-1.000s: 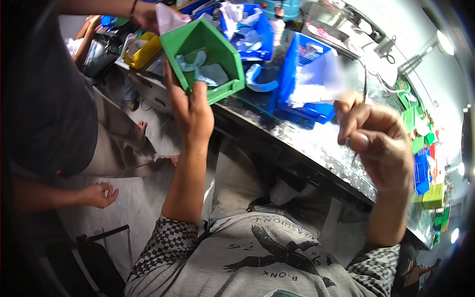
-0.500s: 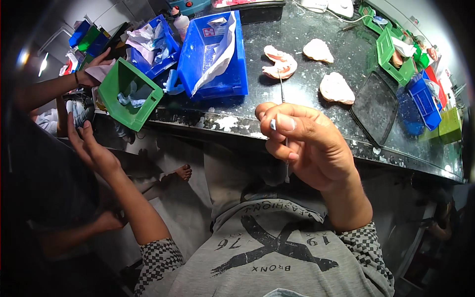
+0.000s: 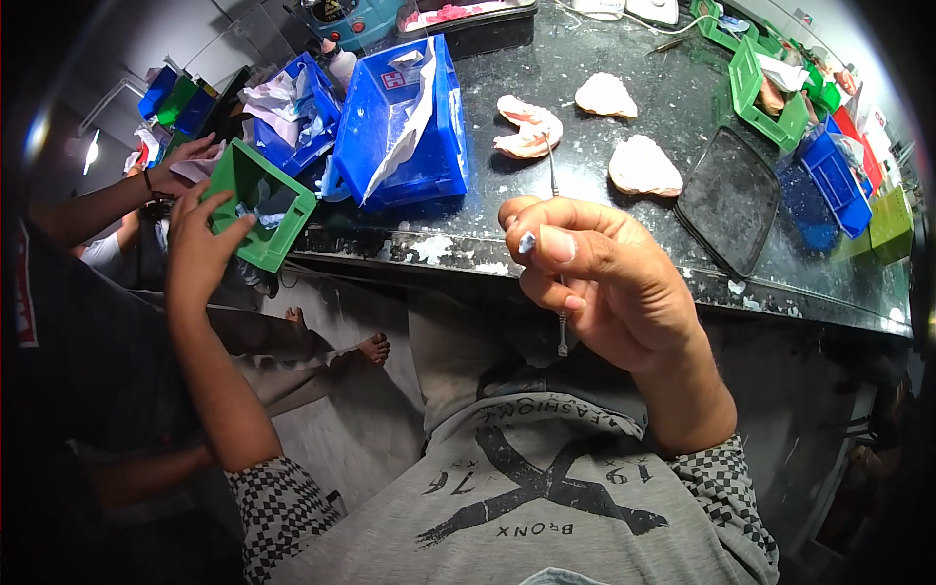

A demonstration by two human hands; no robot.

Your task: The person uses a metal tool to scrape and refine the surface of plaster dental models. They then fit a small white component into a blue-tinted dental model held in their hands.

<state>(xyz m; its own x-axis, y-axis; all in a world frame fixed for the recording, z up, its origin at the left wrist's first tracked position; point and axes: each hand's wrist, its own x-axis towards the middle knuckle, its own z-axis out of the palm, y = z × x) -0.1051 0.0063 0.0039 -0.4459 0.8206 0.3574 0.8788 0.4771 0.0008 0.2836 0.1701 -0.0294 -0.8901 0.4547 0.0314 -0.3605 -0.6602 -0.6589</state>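
Note:
My right hand (image 3: 624, 268) is closed around a slim metal hand instrument (image 3: 555, 178), with a small pale-blue scrap (image 3: 527, 242) at its thumb and fingertips. The tool's far tip overlaps a curved pink-and-white dental cast (image 3: 529, 129) in the view; whether they touch I cannot tell. Out to the left, my left hand (image 3: 202, 244) grips the side of a tilted green bin (image 3: 265, 252), thumb over its rim. Bluish-white scraps (image 3: 265, 217) lie inside that bin.
Two pale plaster pieces (image 3: 606, 96) and a black tray (image 3: 729, 200) lie on the dark, stained bench (image 3: 468, 222). A large blue bin (image 3: 414, 175) holds white paper. Another person's hand (image 3: 180, 168) is behind the green bin. More bins (image 3: 770, 107) line the right side.
My left hand, open and apart from the green bin earlier, has moved up and taken hold of it. The bin's tilt has shifted slightly. My right hand keeps its hold.

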